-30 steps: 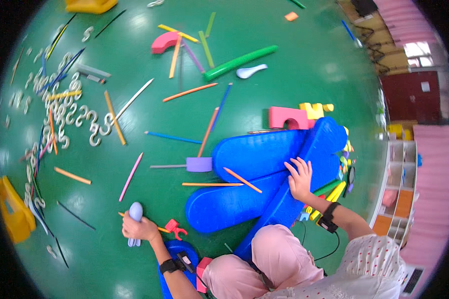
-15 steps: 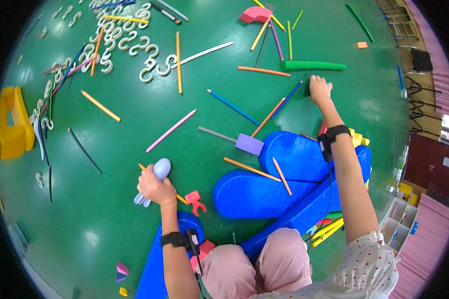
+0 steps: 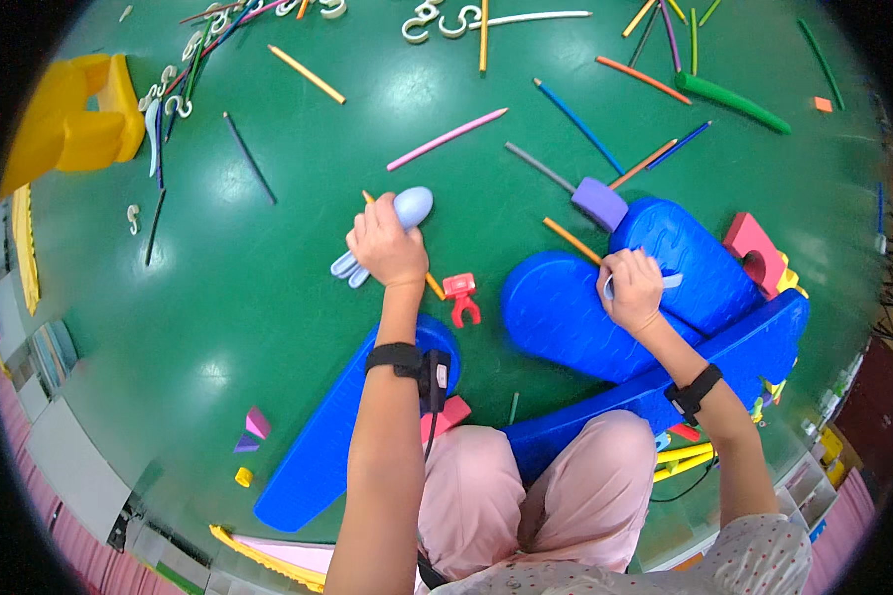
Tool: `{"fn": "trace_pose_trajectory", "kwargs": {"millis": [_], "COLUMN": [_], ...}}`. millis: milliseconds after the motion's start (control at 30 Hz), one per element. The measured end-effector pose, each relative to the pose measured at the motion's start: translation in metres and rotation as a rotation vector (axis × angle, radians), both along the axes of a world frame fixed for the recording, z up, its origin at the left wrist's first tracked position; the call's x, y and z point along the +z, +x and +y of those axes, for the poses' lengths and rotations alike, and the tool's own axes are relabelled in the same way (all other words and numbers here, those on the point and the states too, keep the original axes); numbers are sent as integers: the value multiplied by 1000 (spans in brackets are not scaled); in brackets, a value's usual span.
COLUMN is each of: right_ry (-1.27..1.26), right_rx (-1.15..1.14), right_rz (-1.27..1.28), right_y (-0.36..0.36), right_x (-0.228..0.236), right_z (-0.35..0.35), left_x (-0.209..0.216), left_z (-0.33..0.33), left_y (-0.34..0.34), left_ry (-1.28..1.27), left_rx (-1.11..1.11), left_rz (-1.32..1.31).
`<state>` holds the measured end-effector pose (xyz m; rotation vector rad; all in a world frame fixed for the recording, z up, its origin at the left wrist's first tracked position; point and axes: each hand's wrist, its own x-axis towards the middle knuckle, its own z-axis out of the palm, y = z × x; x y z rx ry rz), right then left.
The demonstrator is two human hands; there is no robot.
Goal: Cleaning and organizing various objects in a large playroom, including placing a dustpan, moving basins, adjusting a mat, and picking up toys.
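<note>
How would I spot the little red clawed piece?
On the green floor, find the long blue board passing beneath the left forearm. Just off its rounded far end, to the right, lies the small red piece. Its two curved prongs set it apart from the straight orange pencil beside it.

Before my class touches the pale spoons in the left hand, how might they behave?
The spoons look like smooth plastic, so probably light and slightly slippery. Two handles show side by side past the left hand, so they may slide apart.
</note>
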<state>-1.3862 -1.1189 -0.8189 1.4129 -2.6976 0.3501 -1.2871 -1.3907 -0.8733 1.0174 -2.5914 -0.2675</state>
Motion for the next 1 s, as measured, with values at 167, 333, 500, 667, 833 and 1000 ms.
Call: {"fn": "trace_pose_trajectory", "kwargs": {"millis": [167, 333, 500, 667, 833, 1000], "right_ry": [-11, -17, -59, 380, 129, -138], "right_rx": [-28, -9, 32, -69, 57, 38], "right_rz": [23, 25, 30, 10, -500, -858], "right_y": [4, 5, 15, 11, 75, 162], "right_x": [-1, 1, 3, 23, 131, 232], "right_z": [2, 10, -1, 31, 35, 36], "left_x": [1, 11, 56, 198, 284, 311], "left_z": [-1, 6, -12, 60, 74, 84], "left_y": [2, -1, 29, 69, 219, 319], "left_ry": [-37, -52, 412, 768, 1002, 1378], "left_rx": [-6, -10, -182, -363, -363, -103], "left_rz": [-5, -15, 82, 226, 130, 194]}}
